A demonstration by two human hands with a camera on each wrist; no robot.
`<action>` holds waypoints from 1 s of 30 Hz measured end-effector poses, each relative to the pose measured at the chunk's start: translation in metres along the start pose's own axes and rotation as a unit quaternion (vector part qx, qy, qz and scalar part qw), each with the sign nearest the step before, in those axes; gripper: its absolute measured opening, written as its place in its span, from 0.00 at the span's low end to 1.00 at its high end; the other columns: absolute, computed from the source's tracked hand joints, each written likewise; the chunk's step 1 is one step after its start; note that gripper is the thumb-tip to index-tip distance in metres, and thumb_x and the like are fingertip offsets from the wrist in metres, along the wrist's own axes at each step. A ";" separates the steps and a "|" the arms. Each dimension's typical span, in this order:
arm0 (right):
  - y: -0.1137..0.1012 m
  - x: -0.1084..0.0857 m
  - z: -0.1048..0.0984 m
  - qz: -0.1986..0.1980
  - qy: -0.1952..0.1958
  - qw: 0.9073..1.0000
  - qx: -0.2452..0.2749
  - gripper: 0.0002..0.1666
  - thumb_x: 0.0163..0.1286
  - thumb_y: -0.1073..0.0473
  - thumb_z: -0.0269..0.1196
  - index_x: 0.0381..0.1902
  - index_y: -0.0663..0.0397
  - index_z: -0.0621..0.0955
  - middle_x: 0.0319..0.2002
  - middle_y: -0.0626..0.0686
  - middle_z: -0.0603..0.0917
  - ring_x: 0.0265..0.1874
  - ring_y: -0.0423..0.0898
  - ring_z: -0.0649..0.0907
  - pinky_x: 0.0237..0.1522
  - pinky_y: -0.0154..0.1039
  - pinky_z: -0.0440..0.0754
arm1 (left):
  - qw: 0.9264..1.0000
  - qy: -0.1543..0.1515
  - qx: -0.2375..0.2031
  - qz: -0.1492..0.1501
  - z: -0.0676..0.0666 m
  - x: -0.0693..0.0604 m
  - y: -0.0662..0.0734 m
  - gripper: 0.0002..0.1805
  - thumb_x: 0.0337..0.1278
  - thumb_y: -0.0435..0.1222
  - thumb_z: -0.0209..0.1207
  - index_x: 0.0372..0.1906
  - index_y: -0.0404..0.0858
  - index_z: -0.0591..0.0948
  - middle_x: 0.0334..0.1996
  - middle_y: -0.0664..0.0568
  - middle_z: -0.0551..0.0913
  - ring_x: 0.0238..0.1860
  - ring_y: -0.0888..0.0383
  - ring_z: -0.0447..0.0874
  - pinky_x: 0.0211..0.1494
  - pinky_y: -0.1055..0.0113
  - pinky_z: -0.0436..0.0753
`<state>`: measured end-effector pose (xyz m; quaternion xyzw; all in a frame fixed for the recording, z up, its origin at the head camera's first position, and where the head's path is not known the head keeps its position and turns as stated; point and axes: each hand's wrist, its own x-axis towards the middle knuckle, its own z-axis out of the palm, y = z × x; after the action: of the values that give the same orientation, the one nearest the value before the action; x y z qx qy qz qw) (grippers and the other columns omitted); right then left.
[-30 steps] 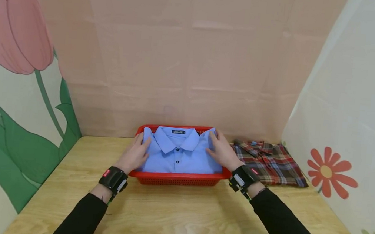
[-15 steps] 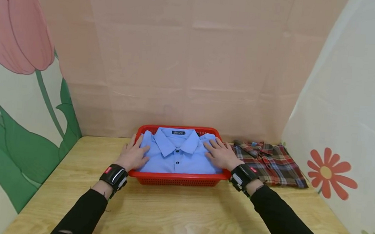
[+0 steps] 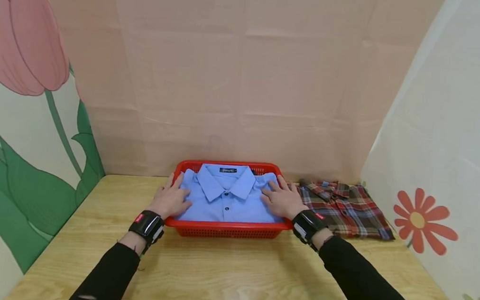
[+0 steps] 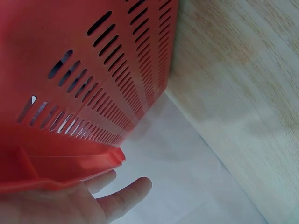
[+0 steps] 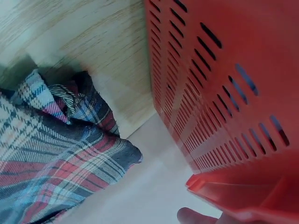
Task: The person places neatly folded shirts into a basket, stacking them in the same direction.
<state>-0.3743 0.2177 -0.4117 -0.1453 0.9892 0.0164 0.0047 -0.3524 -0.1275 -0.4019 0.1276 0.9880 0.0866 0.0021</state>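
Observation:
A folded light blue collared shirt [image 3: 241, 207] lies face up in a red plastic basket [image 3: 228, 231]. My left hand [image 3: 169, 200] rests over the basket's left rim with fingers spread, touching the shirt's left side. Across from it, my right hand [image 3: 283, 200] lies with extended fingers on the shirt's right side and the right rim. The left wrist view has the slotted outer wall of the basket [image 4: 135, 60] and part of the left hand [image 4: 93, 200] at its rim. In the right wrist view only a fingertip of the right hand [image 5: 196, 217] shows below the rim.
Just right of the basket, a folded plaid shirt [image 3: 348, 212] lies on the wooden table [image 3: 212, 276]. A paper-covered wall [image 3: 237, 83] stands close behind the basket. Flower-printed side walls flank the table.
The shirt's raised shoulder edges have gone down into the basket. Both hands have flattened from holding those edges to resting on the sides. In the last half second little has moved.

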 end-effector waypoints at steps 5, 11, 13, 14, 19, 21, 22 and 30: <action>0.000 -0.004 0.000 -0.031 0.047 0.998 0.010 0.25 0.76 0.50 0.51 0.68 0.46 0.74 0.72 0.59 0.68 0.75 0.65 0.54 0.69 0.71 0.51 | 1.000 0.010 0.003 0.005 0.003 0.002 0.000 0.26 0.67 0.48 0.56 0.64 0.41 0.77 0.78 0.37 0.48 0.77 0.33 0.36 0.68 0.30 0.58; -0.001 -0.010 -0.003 -0.106 0.132 0.985 0.031 0.21 0.68 0.64 0.62 0.59 0.52 0.81 0.59 0.58 0.81 0.67 0.63 0.71 0.65 0.71 0.60 | 1.000 0.017 -0.016 0.007 0.003 0.002 -0.002 0.26 0.66 0.48 0.56 0.63 0.39 0.78 0.77 0.36 0.48 0.77 0.33 0.36 0.67 0.30 0.60; -0.003 -0.013 -0.005 -0.111 0.114 0.987 0.024 0.21 0.70 0.62 0.61 0.60 0.52 0.81 0.60 0.58 0.80 0.67 0.62 0.71 0.66 0.72 0.58 | 1.000 0.019 -0.020 0.007 0.003 0.001 -0.002 0.26 0.66 0.48 0.57 0.63 0.38 0.78 0.77 0.36 0.48 0.77 0.34 0.36 0.68 0.30 0.60; -0.004 -0.014 -0.005 -0.109 0.098 0.989 0.018 0.21 0.71 0.60 0.60 0.61 0.51 0.80 0.61 0.58 0.79 0.68 0.62 0.70 0.66 0.72 0.56 | 1.000 0.020 -0.022 0.008 0.003 0.001 -0.002 0.26 0.66 0.47 0.57 0.63 0.38 0.78 0.77 0.36 0.48 0.78 0.35 0.36 0.68 0.30 0.59; -0.008 -0.017 -0.006 -0.074 0.014 0.997 0.002 0.29 0.77 0.45 0.49 0.69 0.50 0.72 0.71 0.58 0.69 0.74 0.61 0.60 0.70 0.72 0.45 | 0.999 0.030 -0.019 0.020 0.002 -0.003 -0.002 0.25 0.67 0.48 0.56 0.63 0.38 0.78 0.77 0.37 0.48 0.78 0.38 0.37 0.69 0.32 0.59; -0.008 -0.017 -0.006 -0.065 0.003 0.998 0.008 0.31 0.77 0.42 0.47 0.71 0.49 0.70 0.72 0.58 0.67 0.75 0.61 0.58 0.70 0.72 0.42 | 0.999 0.034 -0.017 0.027 0.002 -0.004 -0.001 0.26 0.67 0.48 0.56 0.63 0.38 0.78 0.77 0.37 0.49 0.78 0.38 0.37 0.70 0.32 0.58; -0.009 -0.017 -0.006 -0.061 0.000 0.998 0.014 0.32 0.77 0.41 0.47 0.71 0.49 0.70 0.73 0.58 0.66 0.75 0.61 0.58 0.70 0.72 0.42 | 0.999 0.034 -0.018 0.028 0.002 -0.004 0.000 0.26 0.67 0.48 0.56 0.64 0.39 0.78 0.77 0.37 0.49 0.78 0.38 0.37 0.70 0.33 0.57; -0.008 -0.016 -0.004 -0.071 0.034 0.996 0.047 0.29 0.77 0.42 0.48 0.68 0.47 0.74 0.71 0.59 0.68 0.74 0.62 0.60 0.69 0.74 0.41 | 0.997 0.056 -0.037 0.043 0.005 -0.007 0.005 0.26 0.69 0.49 0.54 0.66 0.42 0.76 0.75 0.38 0.57 0.78 0.39 0.45 0.74 0.36 0.51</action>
<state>-0.3567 0.2144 -0.4074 -0.2149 0.9758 -0.0352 -0.0209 -0.3441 -0.1242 -0.4063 0.1646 0.9763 0.1306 -0.0525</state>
